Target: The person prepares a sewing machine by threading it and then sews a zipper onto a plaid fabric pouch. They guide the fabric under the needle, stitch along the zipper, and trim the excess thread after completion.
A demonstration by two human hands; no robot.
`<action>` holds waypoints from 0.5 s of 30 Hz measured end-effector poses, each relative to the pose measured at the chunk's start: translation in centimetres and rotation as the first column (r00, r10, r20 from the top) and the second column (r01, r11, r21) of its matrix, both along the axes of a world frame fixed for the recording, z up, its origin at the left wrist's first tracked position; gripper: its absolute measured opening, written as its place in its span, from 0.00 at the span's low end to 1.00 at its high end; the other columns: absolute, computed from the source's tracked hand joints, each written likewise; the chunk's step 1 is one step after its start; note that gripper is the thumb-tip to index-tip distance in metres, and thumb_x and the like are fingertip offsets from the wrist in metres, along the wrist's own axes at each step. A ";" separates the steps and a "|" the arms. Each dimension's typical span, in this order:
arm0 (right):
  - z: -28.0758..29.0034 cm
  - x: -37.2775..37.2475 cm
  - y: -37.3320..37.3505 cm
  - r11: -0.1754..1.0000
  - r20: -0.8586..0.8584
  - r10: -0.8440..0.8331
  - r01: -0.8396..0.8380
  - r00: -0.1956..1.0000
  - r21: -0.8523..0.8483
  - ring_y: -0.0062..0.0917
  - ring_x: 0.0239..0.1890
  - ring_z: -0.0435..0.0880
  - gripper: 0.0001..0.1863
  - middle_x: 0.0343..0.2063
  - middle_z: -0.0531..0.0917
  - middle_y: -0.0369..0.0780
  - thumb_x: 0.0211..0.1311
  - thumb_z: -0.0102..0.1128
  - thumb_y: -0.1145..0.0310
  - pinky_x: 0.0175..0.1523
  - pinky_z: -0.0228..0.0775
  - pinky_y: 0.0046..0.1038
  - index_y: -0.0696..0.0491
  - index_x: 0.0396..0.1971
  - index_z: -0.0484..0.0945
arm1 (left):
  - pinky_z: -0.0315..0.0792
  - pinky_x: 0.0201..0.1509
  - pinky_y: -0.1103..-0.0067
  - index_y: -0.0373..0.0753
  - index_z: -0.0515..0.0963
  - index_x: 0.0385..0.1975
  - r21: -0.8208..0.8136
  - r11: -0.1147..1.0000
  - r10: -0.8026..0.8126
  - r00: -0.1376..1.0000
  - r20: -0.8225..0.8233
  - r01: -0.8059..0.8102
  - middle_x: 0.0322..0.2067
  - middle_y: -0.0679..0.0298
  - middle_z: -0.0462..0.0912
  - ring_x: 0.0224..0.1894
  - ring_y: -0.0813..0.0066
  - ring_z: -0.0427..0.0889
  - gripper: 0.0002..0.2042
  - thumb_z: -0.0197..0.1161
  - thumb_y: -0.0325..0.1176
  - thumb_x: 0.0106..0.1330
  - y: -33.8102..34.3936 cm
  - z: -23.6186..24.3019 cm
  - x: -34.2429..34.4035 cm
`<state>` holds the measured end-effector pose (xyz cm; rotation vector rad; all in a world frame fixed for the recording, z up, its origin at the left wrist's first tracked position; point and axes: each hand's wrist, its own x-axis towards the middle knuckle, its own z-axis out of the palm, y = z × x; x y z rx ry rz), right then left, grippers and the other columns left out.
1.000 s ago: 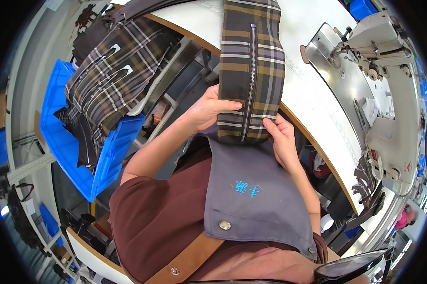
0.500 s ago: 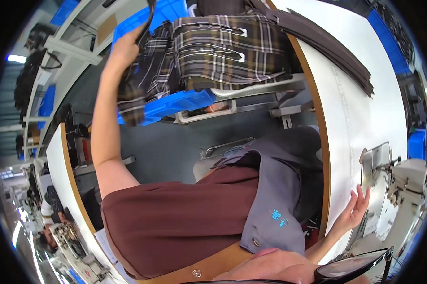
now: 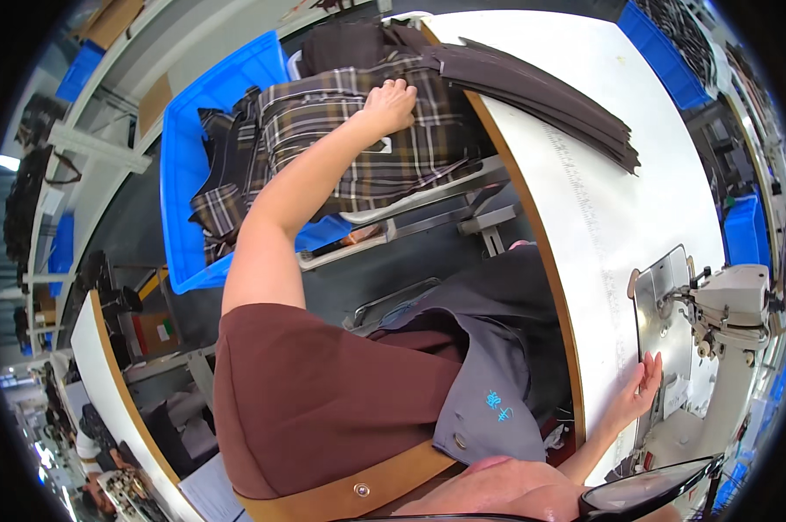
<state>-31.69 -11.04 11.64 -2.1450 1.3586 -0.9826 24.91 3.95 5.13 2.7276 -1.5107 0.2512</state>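
My left hand [image 3: 389, 108] reaches over a stack of dark plaid cloth pieces [image 3: 323, 165]. Its fingers are bent and closed down on the top plaid piece; the fingertips are partly hidden. A white patch shows on the cloth just below the hand. At the right, my right hand [image 3: 638, 396] rests by the white sewing table [image 3: 602, 217], fingers loosely extended with nothing in them. Close beyond its fingertips lies the metal plate [image 3: 658, 300] of a sewing machine [image 3: 731, 296].
A blue bin [image 3: 180, 191] stands left of the stack, with plaid cloth hanging into it. Dark brown cloth strips [image 3: 541, 100] lie fanned on the table's far end. Brown fabric [image 3: 341, 48] is heaped behind the stack. Another blue bin [image 3: 667, 52] stands at far right.
My left hand has moved right from the bin side onto the plaid stack; the dark strip it held up is no longer in it. My right hand stays near the machine plate.
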 end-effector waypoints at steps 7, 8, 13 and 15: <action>0.3 0.0 0.3 0.999 0.039 -0.026 0.024 0.999 0.045 0.25 0.47 0.76 0.18 0.46 0.79 0.44 0.64 0.49 0.75 0.54 0.64 0.26 0.61 0.54 0.69 | 0.72 0.28 0.80 0.37 0.82 0.31 -0.395 0.809 0.031 0.704 -0.709 -0.434 0.26 0.63 0.82 0.25 0.79 0.79 0.10 0.63 0.34 0.52 3.7 4.7 8.1; 0.5 0.3 0.5 0.997 0.058 -0.041 0.037 0.997 0.068 0.25 0.48 0.76 0.18 0.47 0.78 0.45 0.64 0.49 0.75 0.55 0.64 0.26 0.61 0.53 0.69 | 0.68 0.24 0.83 0.36 0.82 0.33 -0.572 0.595 -0.110 0.648 -0.754 -0.565 0.23 0.68 0.80 0.21 0.81 0.74 0.10 0.61 0.33 0.55 5.1 5.9 8.5; 1.3 4.7 4.4 0.963 0.204 0.137 -0.179 0.969 0.203 0.29 0.56 0.72 0.23 0.52 0.75 0.44 0.60 0.54 0.75 0.59 0.62 0.30 0.59 0.57 0.67 | 0.63 0.30 0.88 0.37 0.75 0.31 -0.740 0.654 -0.400 0.760 -0.512 -0.154 0.24 0.73 0.74 0.27 0.88 0.69 0.03 0.57 0.27 0.59 4.1 13.7 -7.9; 2.6 9.6 7.6 0.716 0.493 0.314 -0.543 0.811 0.438 0.33 0.63 0.63 0.39 0.61 0.64 0.46 0.54 0.63 0.68 0.66 0.50 0.35 0.56 0.64 0.53 | 0.69 0.29 0.82 0.37 0.75 0.31 -0.697 0.716 -0.472 0.710 -0.523 -0.038 0.25 0.66 0.75 0.26 0.81 0.74 0.06 0.59 0.23 0.53 3.0 13.1 -16.4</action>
